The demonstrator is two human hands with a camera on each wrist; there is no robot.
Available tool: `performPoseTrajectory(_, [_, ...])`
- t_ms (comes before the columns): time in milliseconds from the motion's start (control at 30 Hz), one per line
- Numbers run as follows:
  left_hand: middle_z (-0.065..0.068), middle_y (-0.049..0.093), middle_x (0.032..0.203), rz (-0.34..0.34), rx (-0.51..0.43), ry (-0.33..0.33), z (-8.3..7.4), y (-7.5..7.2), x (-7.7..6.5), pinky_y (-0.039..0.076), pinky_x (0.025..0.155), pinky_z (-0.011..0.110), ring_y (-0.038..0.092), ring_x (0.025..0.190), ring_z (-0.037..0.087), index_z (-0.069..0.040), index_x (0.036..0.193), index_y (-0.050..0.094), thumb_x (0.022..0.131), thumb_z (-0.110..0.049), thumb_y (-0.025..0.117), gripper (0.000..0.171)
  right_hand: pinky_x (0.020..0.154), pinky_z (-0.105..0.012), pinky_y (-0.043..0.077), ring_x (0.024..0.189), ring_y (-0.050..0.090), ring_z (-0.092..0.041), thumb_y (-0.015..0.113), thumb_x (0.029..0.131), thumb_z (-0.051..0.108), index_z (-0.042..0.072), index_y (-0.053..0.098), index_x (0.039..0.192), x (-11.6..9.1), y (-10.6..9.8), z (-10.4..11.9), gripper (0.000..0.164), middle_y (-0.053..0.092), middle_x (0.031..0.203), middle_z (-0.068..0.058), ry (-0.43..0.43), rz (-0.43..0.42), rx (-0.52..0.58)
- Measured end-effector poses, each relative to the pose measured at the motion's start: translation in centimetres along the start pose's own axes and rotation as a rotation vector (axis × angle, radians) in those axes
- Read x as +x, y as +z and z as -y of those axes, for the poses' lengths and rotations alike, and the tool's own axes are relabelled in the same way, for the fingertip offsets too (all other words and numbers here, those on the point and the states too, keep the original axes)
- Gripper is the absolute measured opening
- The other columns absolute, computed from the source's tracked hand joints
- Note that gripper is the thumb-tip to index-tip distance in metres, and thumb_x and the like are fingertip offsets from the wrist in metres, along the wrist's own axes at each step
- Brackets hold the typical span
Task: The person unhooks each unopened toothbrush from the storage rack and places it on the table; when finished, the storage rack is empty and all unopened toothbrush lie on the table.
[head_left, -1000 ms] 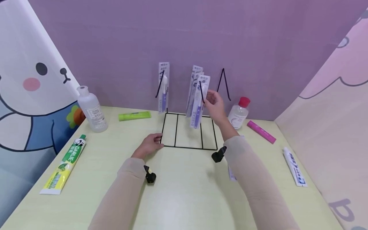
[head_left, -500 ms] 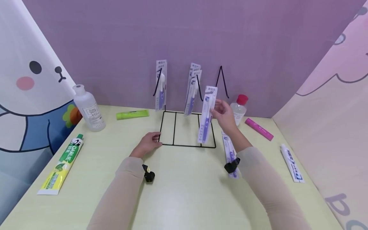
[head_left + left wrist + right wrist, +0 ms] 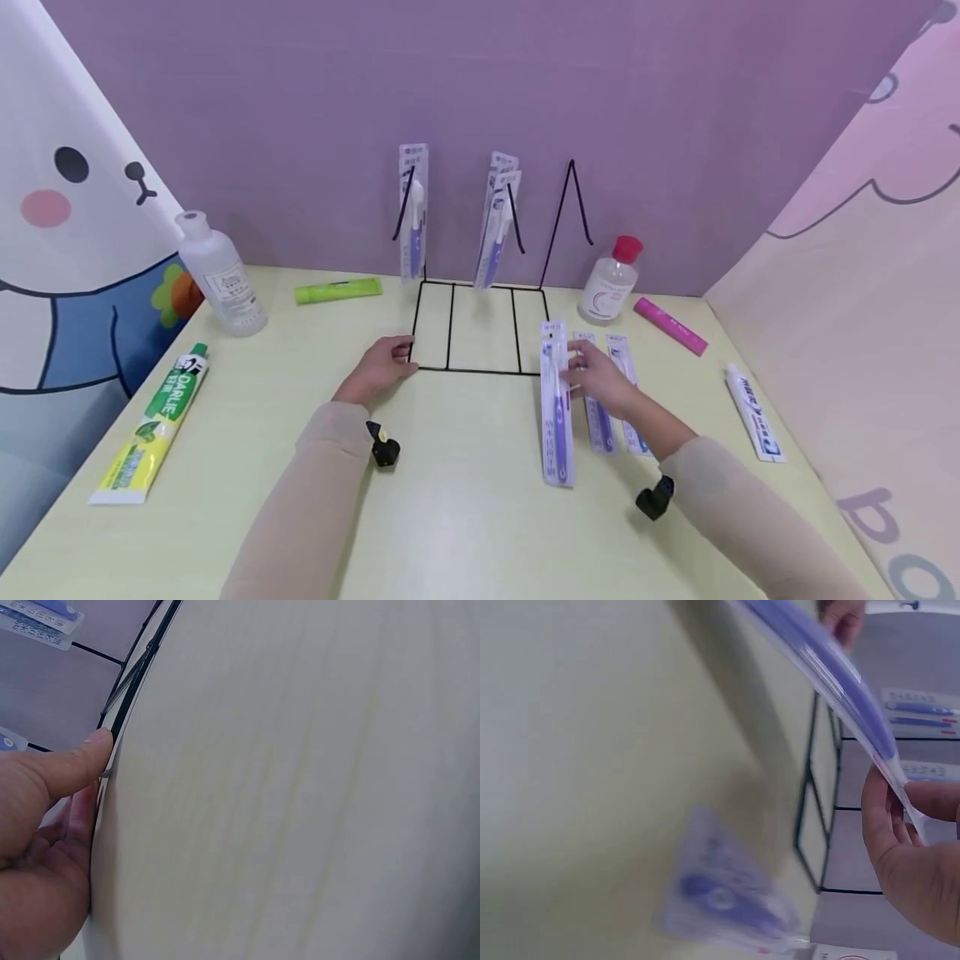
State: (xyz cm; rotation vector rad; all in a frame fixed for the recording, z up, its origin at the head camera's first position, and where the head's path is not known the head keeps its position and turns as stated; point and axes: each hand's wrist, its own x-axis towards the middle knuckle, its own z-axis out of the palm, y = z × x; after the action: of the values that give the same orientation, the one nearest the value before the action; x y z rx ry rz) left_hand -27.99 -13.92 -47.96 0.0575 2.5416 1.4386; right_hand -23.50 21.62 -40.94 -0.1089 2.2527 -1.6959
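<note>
My right hand [image 3: 603, 382] pinches a packaged toothbrush [image 3: 557, 408] by its edge, above the table. In the right wrist view thumb and fingers close on the pack [image 3: 855, 705], whose handle is purple. Two more packaged toothbrushes, a nearer one [image 3: 600, 427] and another [image 3: 634, 435], lie on the table beside that hand. My left hand [image 3: 377, 367] holds the front left corner of a black wire rack [image 3: 450, 329]; the left wrist view has the thumb against the wire [image 3: 139, 675]. Toothbrush packs hang from the rack's left hook [image 3: 414, 217] and middle hook [image 3: 497, 237].
A white bottle [image 3: 228, 283] and a green tube [image 3: 337, 290] stand and lie back left, a Darlie toothpaste tube [image 3: 153, 429] nearer. At right are a red-capped bottle [image 3: 609, 287], a pink tube [image 3: 670, 325] and a white toothpaste tube [image 3: 754, 415]. The rack's right hook [image 3: 579, 200] holds nothing.
My right hand has drawn one toothbrush pack off the middle hook and carried it forward, down and right, over the table. The left hand keeps its hold on the rack corner.
</note>
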Motion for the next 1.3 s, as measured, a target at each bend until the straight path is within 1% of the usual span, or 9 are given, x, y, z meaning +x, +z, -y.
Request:
performPoseTrajectory(167, [0.015,0.045,0.126,-0.003,0.006,0.007,-0.4,-0.1,-0.2,0.035,0.096,0.039,0.041,0.115,0.028,-0.004,0.136,0.038,0.086,-0.008,0.062,0.056,0.067,-0.041,0.052,0.072,0.057,-0.027,0.053,0.085,-0.005,-0.007,0.030,0.128,-1.4,0.7,-2.4,0.049,0.048,0.095,-0.020,0.072,0.077,-0.022])
performPoseTrajectory(333, [0.015,0.044,0.127,0.002,-0.007,-0.002,-0.5,0.0,-0.2,0.035,0.096,0.039,0.041,0.116,0.028,-0.004,0.136,0.038,0.085,-0.007,0.062,0.056,0.067,-0.038,0.053,0.072,0.060,-0.026,0.058,0.084,-0.002,-0.009,0.035,0.124,-2.1,1.0,-3.7,0.047,0.052,0.091,-0.018,0.126,0.136,-0.097])
performPoseTrajectory(600, [0.014,0.045,0.126,-0.005,-0.002,-0.005,-0.3,-0.1,0.0,0.035,0.096,0.039,0.041,0.115,0.027,-0.006,0.136,0.039,0.085,-0.009,0.063,0.057,0.060,-0.035,0.053,0.064,0.058,-0.024,0.063,0.080,-0.002,-0.010,0.041,0.122,-2.3,1.3,-3.9,0.048,0.054,0.083,-0.015,0.144,0.081,-0.209])
performPoseTrajectory(767, [0.015,0.045,0.126,-0.010,-0.006,-0.003,0.0,0.0,-0.1,0.036,0.095,0.040,0.041,0.115,0.029,-0.005,0.136,0.039,0.084,-0.007,0.063,0.057,0.058,-0.034,0.052,0.062,0.059,-0.023,0.065,0.079,-0.003,-0.008,0.043,0.122,-2.5,1.9,-3.8,0.048,0.055,0.082,-0.014,0.171,0.042,-0.269])
performPoseTrajectory(900, [0.015,0.046,0.126,-0.020,-0.015,-0.005,0.3,0.3,-0.2,0.037,0.094,0.039,0.042,0.114,0.028,-0.005,0.135,0.040,0.084,-0.006,0.064,0.057,0.057,-0.032,0.050,0.062,0.058,-0.021,0.065,0.079,0.000,-0.006,0.044,0.121,-2.5,2.0,-3.5,0.047,0.056,0.080,-0.011,0.185,0.048,-0.375])
performPoseTrajectory(1033, [0.016,0.046,0.125,-0.035,-0.014,0.016,0.4,0.3,-0.4,0.037,0.094,0.040,0.043,0.114,0.028,-0.003,0.134,0.041,0.083,-0.005,0.064,0.056,0.057,-0.033,0.049,0.062,0.057,-0.021,0.065,0.081,0.004,-0.004,0.047,0.119,-1.9,1.9,-2.9,0.043,0.055,0.081,-0.011,0.175,0.062,-0.451])
performPoseTrajectory(1133, [0.016,0.046,0.126,-0.030,-0.007,0.021,0.2,0.2,-0.5,0.037,0.095,0.040,0.043,0.114,0.028,-0.003,0.134,0.040,0.084,-0.005,0.064,0.056,0.061,-0.035,0.051,0.067,0.058,-0.025,0.063,0.082,0.004,-0.003,0.048,0.120,-1.0,1.5,-1.9,0.042,0.053,0.085,-0.012,0.160,0.055,-0.441])
performPoseTrajectory(1200, [0.015,0.046,0.126,-0.024,-0.012,0.018,0.1,0.1,-0.5,0.036,0.095,0.040,0.043,0.114,0.028,-0.004,0.135,0.040,0.084,-0.006,0.064,0.056,0.066,-0.038,0.051,0.073,0.057,-0.028,0.061,0.083,0.003,-0.002,0.047,0.122,-0.2,1.2,-0.9,0.041,0.053,0.087,-0.013,0.114,0.044,-0.413])
performPoseTrajectory(1300, [0.015,0.046,0.126,-0.026,-0.023,0.018,0.0,0.2,-0.4,0.036,0.095,0.039,0.043,0.114,0.028,-0.004,0.134,0.041,0.083,-0.006,0.064,0.056,0.073,-0.043,0.050,0.080,0.055,-0.032,0.058,0.085,0.003,-0.002,0.046,0.124,1.5,0.8,1.0,0.041,0.053,0.091,-0.015,0.004,0.012,-0.337])
